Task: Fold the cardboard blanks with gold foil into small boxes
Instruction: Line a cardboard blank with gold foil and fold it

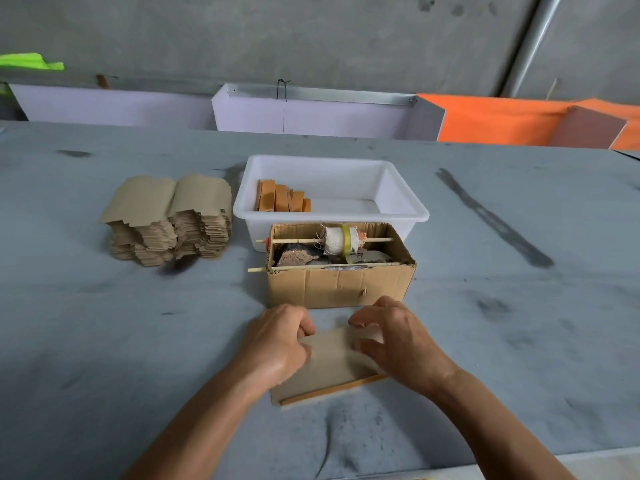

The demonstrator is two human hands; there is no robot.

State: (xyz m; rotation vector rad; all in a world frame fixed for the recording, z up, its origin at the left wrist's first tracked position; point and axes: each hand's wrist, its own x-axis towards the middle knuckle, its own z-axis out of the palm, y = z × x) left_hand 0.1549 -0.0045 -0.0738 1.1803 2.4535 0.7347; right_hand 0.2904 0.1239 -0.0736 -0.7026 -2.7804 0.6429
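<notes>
Lying flat on the grey bench just in front of the person, a cardboard blank shows its plain brown side up, with a thin gold-orange strip along its near right edge. Both hands sit on it. The left hand has its fingers curled, gripping the blank's left edge; the right hand has its fingers bent and spread, tips pinching the blank's far right corner. Motion blur softens the fingertips, and the hands hide much of the blank's outline. Both forearms are cut off by the lower frame edge.

Bare bench lies wide open to the left and right of the hands, scuffed with dark marks. The near bench edge shows at the lower right.

Just beyond the hands, nearly touching the blank's far edge, stands an open cardboard box. Two thin wooden sticks run across it, one carrying a white roll with a yellow band; the lumps beneath are hard to make out. Behind it, touching or nearly so, a white plastic tub holds several folded gold boxes standing at its left end. Left of the tub, apart from it, sits a tall stack of unfolded blanks. Farther back, pale and orange panels stand along a concrete wall.
</notes>
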